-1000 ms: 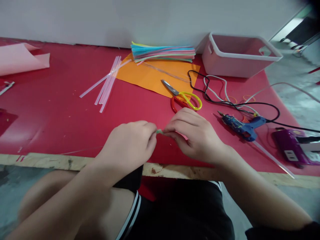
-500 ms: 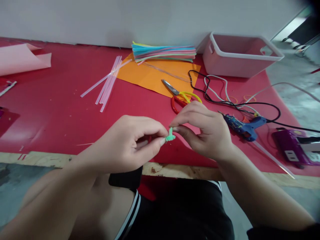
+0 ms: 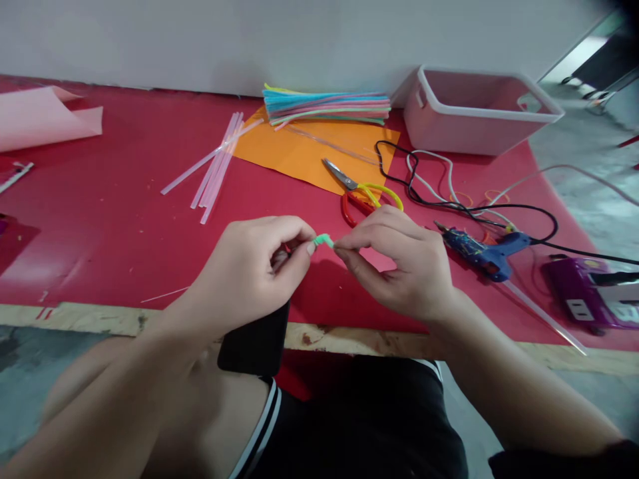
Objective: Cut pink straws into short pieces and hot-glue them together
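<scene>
A short, bent piece of green pipe cleaner [image 3: 323, 239] spans the gap between my two hands, above the red tabletop [image 3: 120, 233]. My left hand [image 3: 264, 263] pinches one end between thumb and forefinger. The opposite end sits in the closed fingertips of my right hand [image 3: 404, 263]. How much of it lies inside the fingers is hidden. Just beyond my right hand are scissors [image 3: 344, 174] with one yellow and one red handle. A bundle of coloured pipe cleaners [image 3: 324, 106] lies at the back on an orange sheet [image 3: 289, 150].
Right of my hands lie a blue glue gun [image 3: 479, 251], tangled cords [image 3: 449, 199] and a purple device [image 3: 594, 289]. A pink bin [image 3: 464, 126] stands at the back right. Clear pinkish sticks [image 3: 217, 169] lie left, pink paper [image 3: 44, 120] farther left. A black phone-like slab [image 3: 254, 342] rests on my thigh.
Both hands have shifted slightly, the left one up and leftward. The green pipe cleaner has risen and now stretches sideways between them, where before it stuck up from a small clump.
</scene>
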